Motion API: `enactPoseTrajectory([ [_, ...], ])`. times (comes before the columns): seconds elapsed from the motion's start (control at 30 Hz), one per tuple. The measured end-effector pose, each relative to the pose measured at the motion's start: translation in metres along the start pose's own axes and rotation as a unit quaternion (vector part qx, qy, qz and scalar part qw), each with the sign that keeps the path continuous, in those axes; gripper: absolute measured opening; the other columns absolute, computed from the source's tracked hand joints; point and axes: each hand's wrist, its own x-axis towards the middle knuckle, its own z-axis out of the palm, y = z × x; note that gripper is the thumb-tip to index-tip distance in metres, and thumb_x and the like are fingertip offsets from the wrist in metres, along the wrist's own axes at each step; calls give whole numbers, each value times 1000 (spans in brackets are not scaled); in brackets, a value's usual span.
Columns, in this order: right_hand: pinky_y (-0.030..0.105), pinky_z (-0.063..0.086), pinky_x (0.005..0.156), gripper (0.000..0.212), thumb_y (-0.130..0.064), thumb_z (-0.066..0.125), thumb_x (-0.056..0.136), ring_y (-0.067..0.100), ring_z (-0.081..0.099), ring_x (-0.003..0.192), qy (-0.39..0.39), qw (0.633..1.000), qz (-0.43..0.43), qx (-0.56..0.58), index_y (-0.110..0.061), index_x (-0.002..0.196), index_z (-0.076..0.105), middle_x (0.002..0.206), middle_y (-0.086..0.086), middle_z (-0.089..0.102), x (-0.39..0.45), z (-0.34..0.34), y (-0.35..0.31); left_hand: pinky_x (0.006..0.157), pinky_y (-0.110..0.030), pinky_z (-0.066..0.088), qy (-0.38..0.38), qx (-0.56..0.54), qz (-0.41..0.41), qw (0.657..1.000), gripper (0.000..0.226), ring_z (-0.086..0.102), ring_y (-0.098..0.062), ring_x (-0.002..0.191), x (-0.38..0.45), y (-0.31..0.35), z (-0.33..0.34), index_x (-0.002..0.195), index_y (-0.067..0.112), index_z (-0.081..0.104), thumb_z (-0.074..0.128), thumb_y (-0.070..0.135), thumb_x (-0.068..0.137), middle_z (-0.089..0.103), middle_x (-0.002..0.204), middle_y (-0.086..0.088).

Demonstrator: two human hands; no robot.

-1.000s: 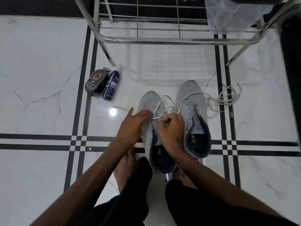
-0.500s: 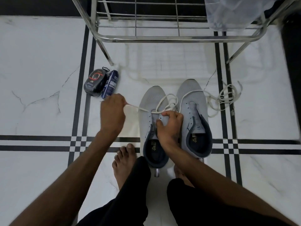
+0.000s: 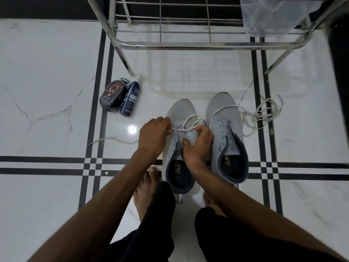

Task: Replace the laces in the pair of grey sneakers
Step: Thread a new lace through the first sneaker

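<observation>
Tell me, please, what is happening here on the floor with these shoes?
A person crouched on the white marble floor is lacing the left grey mesh sneaker. The left hand pinches the white flat lace at the lowest eyelets, while the right hand holds the shoe's tongue area. The right grey sneaker has no lacing through its eyelets; a loose white lace lies draped over it and onto the floor.

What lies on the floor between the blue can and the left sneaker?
Bare tile with a glare spot between blue can and left sneaker, head view.
</observation>
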Motion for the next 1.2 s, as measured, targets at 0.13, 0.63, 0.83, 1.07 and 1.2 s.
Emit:
enactPoseTrajectory([
  [0.13, 11, 31, 88, 42, -4, 72, 81, 9, 43, 102, -3, 1000, 11, 5, -16, 115, 49, 116, -3, 42, 1, 2, 0, 64, -33, 34, 108, -96, -169, 975, 19, 52, -22, 75, -10, -26, -9, 89, 19, 48, 53, 1, 90, 55, 87, 0],
  [0.63, 13, 33, 102, 65, 1, 62, 92, 15, 45, 114, -57, 998, -16, -25, -29, 147, 46, 122, 1, 34, -4, -2, -8, 60, -31, 36, -9, -37, 13, 999, 15, 61, -26, 95, 1, -2, 0, 109, 17, 63, 58, 21, 95, 58, 111, -2],
  [0.83, 12, 33, 99, 58, 0, 60, 92, 17, 41, 122, -77, 997, -18, -26, -23, 144, 50, 133, 7, 35, -4, -4, -10, 63, -31, 37, 97, -142, -139, 975, 9, 58, -24, 74, -6, -37, -3, 91, 19, 52, 54, 13, 98, 63, 88, 0],
  [1.07, 9, 30, 93, 59, 3, 57, 92, 17, 38, 123, -99, 994, -30, -43, -21, 145, 48, 131, 2, 32, -7, -1, -15, 75, -41, 60, 120, -331, -261, 899, 7, 71, -17, 79, -20, -30, 6, 98, 14, 46, 42, 13, 104, 72, 89, 1],
  [1.2, 10, 30, 97, 58, 1, 57, 92, 17, 37, 124, -89, 995, -22, -31, -20, 146, 47, 133, 3, 32, -7, -3, -15, 68, -31, 62, 146, -478, -335, 799, 13, 74, -13, 70, -11, -15, 7, 95, 18, 45, 40, 11, 105, 69, 96, -12],
])
